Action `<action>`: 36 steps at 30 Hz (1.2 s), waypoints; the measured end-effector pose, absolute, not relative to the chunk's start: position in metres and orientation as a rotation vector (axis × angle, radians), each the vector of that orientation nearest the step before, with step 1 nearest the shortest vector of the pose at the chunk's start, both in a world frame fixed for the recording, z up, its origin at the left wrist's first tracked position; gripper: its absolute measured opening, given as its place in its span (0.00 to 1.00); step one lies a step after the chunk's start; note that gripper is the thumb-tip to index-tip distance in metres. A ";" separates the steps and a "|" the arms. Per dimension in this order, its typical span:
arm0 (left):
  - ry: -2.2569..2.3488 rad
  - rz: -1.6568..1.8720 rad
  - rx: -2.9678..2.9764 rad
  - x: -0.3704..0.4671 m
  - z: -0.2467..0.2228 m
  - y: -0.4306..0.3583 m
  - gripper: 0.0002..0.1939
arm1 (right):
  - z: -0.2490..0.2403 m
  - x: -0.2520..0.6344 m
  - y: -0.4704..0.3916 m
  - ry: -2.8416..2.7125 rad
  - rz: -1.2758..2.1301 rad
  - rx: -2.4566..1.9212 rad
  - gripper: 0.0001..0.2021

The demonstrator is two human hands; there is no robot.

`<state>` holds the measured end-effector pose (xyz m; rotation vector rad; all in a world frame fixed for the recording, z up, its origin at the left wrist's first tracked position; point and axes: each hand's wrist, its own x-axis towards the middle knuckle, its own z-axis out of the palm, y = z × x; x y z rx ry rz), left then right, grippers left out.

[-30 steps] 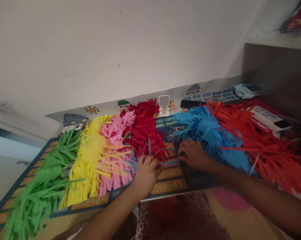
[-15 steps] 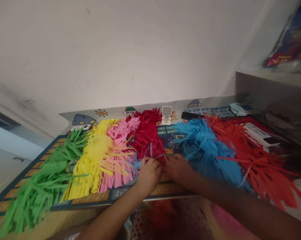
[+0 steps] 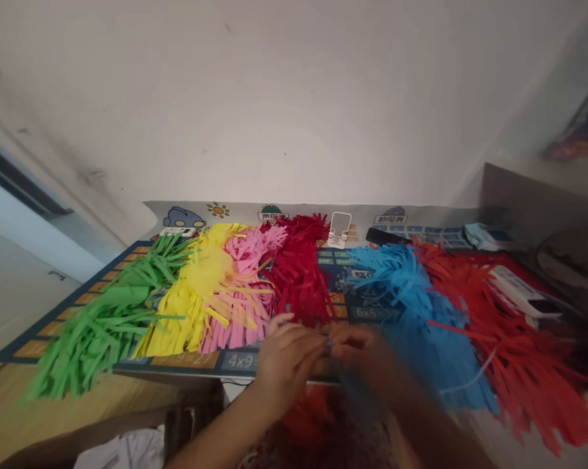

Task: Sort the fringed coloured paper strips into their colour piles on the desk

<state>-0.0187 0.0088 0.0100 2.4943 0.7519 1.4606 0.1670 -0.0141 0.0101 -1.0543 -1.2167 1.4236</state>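
My left hand (image 3: 288, 358) is over the front edge of the table, its fingers bent together against my right hand. My right hand (image 3: 359, 352) is pinched closed, and a blurred bluish strip (image 3: 355, 384) hangs from its fingers. What lies between the fingertips is mostly hidden. Just behind the hands lies a dark red fringed paper tassel (image 3: 301, 280). To their left are a pink tassel (image 3: 239, 312), a yellow tassel (image 3: 203, 273) and a green tassel (image 3: 112, 312). On the right lie a blue tassel (image 3: 420, 326) and an orange-red tassel (image 3: 499, 339).
A printed mat (image 3: 181, 360) covers the table. At the back stand a white phone stand (image 3: 339, 229) and a black oblong object (image 3: 384, 236). A white device (image 3: 518, 293) rests by the orange-red tassel. The wall (image 3: 294, 117) rises directly behind.
Both hands have come nearer to me, off the red tassel to the table's front edge. The bluish strip now hangs below my right hand. The camera view has shifted slightly.
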 end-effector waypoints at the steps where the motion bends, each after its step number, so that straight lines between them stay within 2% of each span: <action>1: 0.790 1.482 2.397 -0.015 0.008 0.005 0.06 | 0.005 0.162 -0.018 -1.145 1.401 -1.046 0.15; 8: 0.926 1.530 2.084 0.000 0.002 -0.014 0.08 | -0.013 0.140 -0.031 -0.769 1.356 -1.066 0.16; 17: 0.938 1.457 1.987 0.000 -0.009 -0.014 0.10 | -0.016 0.133 -0.029 -0.590 1.413 -1.045 0.13; 21: 0.893 1.434 1.966 -0.001 -0.012 -0.012 0.09 | -0.018 0.129 -0.027 -0.606 1.285 -1.100 0.13; 25: 0.949 1.423 1.934 -0.002 -0.016 -0.008 0.05 | -0.022 0.127 -0.028 -0.752 1.155 -1.098 0.10; 28: 0.980 1.289 1.713 -0.008 -0.018 -0.004 0.08 | -0.020 0.144 -0.015 -0.997 1.006 -1.142 0.08; 30: 0.986 1.204 1.404 -0.012 -0.017 -0.002 0.11 | -0.015 0.169 0.009 -1.207 0.851 -1.316 0.07; 33: 0.877 1.112 0.903 -0.015 -0.014 0.001 0.18 | -0.010 0.208 0.059 -1.693 0.456 -1.748 0.14; 36: 0.796 1.067 0.702 -0.013 -0.014 0.005 0.24 | -0.016 0.224 0.101 -1.966 0.421 -1.788 0.09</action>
